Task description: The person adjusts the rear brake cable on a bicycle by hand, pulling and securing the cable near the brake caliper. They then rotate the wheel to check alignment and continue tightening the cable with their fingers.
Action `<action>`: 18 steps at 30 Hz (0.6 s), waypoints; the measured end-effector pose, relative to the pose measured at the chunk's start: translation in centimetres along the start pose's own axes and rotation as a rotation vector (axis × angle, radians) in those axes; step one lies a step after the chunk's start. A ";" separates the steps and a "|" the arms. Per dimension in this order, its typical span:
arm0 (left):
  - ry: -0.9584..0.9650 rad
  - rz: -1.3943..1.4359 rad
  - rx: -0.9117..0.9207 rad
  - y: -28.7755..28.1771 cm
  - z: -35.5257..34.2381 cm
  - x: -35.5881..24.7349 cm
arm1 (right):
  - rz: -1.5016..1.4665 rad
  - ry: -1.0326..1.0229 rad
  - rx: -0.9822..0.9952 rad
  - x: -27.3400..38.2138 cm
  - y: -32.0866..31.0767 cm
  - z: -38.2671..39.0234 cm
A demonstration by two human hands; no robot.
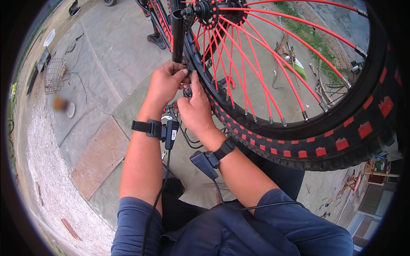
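Observation:
My left hand pinches at a small dark fitting at the lower end of a black fork tube, its thumb and fingers closed around a part I cannot make out. My right hand is just beside it, index finger raised against the same spot and the other fingers curled; what it grips is hidden. The hands are left of a large bicycle wheel with red spokes, black rim and red-blocked tire. Its hub sits at the top, beside the tube. Dark cables or frame parts show below my hands.
A wire basket lies on the concrete at left, with a metal plate on the ground nearer. Behind the spokes, tools and a green-tipped object lie by a grass strip. More scattered items are at lower right.

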State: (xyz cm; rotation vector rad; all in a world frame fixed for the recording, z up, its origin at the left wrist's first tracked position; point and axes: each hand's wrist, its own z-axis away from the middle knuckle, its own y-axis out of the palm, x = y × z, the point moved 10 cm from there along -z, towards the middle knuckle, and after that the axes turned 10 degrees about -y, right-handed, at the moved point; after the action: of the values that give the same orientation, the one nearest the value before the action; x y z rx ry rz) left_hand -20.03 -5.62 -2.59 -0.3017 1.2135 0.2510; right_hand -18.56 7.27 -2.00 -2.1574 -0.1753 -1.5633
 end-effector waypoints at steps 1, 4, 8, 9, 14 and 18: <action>-0.002 -0.003 0.001 0.0 0.0 0.0 | -0.003 0.006 0.002 -0.1 0.0 0.0; -0.010 -0.068 -0.011 0.0 0.1 -0.1 | 0.014 0.003 0.007 -0.3 0.1 -0.1; -0.006 -0.087 -0.007 0.0 0.1 -0.2 | 0.047 -0.013 0.005 0.0 0.0 -0.1; -0.002 -0.085 -0.008 0.0 0.1 -0.2 | 0.048 -0.016 -0.001 0.0 0.0 -0.1; 0.025 -0.064 -0.021 -0.1 0.0 -0.2 | 0.024 -0.012 -0.021 0.0 0.0 -0.2; 0.030 -0.031 -0.021 -0.1 0.2 -0.4 | -0.006 0.007 -0.024 -0.2 0.0 -0.2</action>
State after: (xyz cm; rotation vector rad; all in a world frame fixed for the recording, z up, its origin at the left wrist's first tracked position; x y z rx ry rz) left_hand -19.99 -5.62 -2.17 -0.3428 1.2354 0.2330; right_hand -18.83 7.21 -2.09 -2.1712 -0.1618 -1.5837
